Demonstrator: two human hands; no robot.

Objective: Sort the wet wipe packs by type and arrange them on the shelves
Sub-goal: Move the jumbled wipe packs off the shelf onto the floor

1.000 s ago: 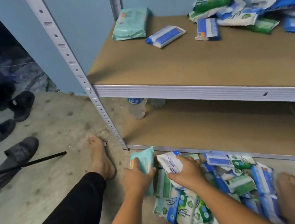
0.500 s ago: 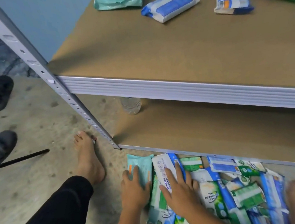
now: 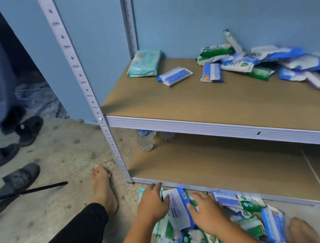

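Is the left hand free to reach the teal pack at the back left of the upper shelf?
Likely yes. The left hand lies flat on the floor pile, seemingly gripping nothing; the upper shelf before the teal pack is bare, and the front post stands left of that path.

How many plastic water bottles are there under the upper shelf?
2. A blue-label bottle stands beneath the left end of the upper shelf. A second bottle is just right of it, mostly hidden by the shelf's front edge. Others may be hidden further back.

Pack pile (image 3: 249, 227) cut by bottom edge; teal pack (image 3: 141, 193) mostly under left hand (image 3: 153, 204).
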